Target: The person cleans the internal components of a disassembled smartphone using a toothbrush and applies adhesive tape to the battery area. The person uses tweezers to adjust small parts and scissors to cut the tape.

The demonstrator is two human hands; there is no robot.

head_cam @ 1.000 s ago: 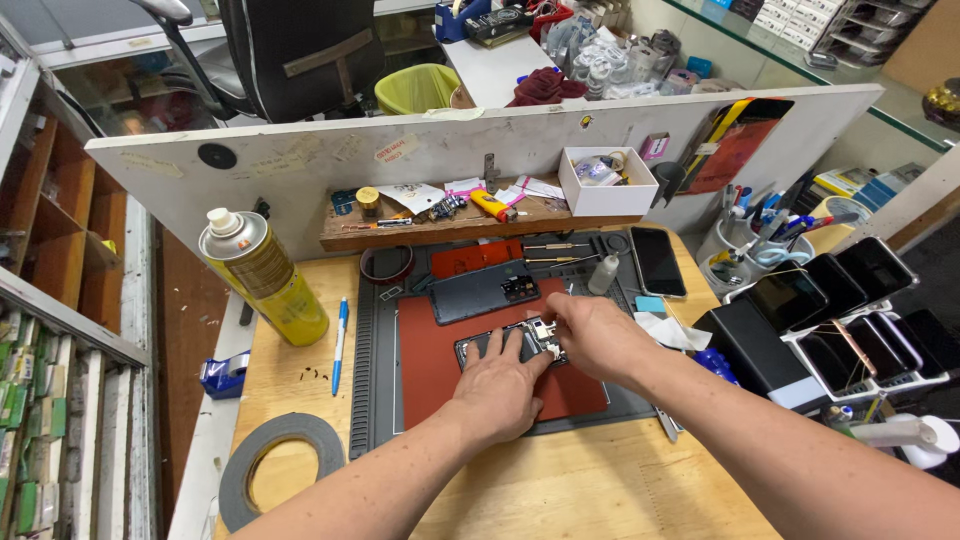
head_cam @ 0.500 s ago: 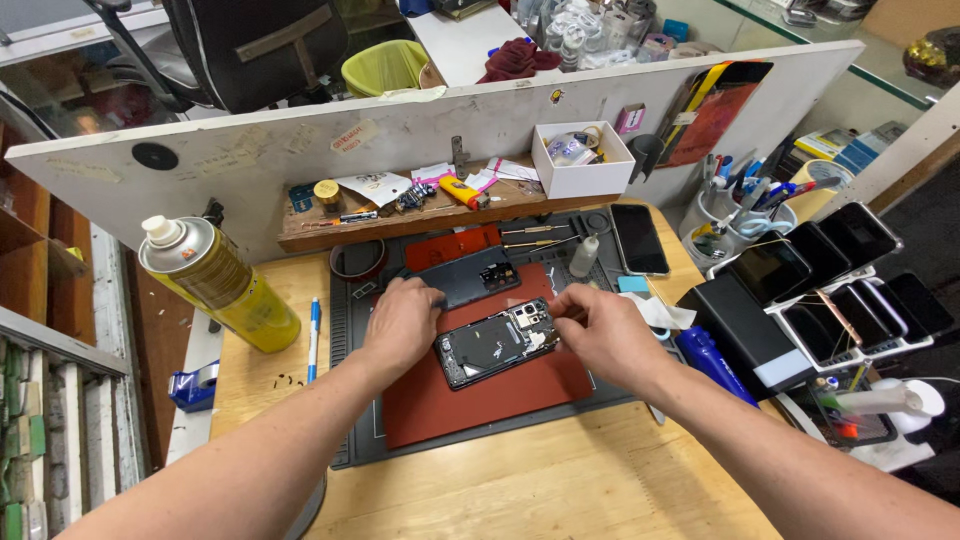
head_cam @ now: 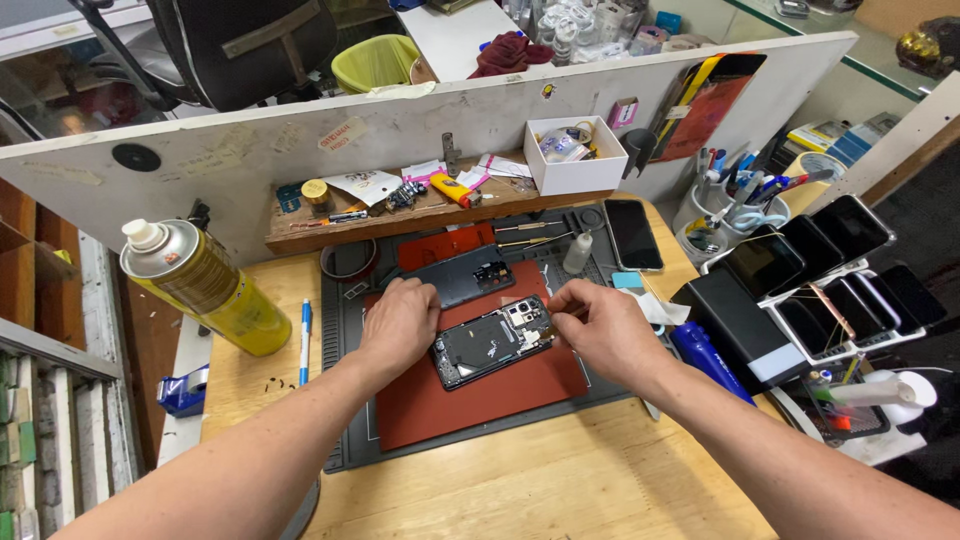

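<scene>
An opened phone (head_cam: 492, 343) with its insides and camera module showing lies tilted on a red mat (head_cam: 480, 395). My left hand (head_cam: 400, 322) rests on the phone's left end, fingers curled over its edge. My right hand (head_cam: 600, 325) is at the phone's right end, fingertips pinched at the corner near the camera module; whether a small tool or part is in them I cannot tell. A dark back cover (head_cam: 462, 275) lies just beyond the phone.
A yellow spray can (head_cam: 205, 287) and a blue pen (head_cam: 305, 341) lie at left. A wooden shelf (head_cam: 300, 230) with small parts and a white box (head_cam: 574, 153) stands behind. A rack of phones (head_cam: 835, 275), a tool cup (head_cam: 715, 205) and a black box (head_cam: 735, 325) are at right.
The view has tilted so the bench sits lower in frame. My left hand moved from over the phone to its left end; my right hand stays at the camera corner.
</scene>
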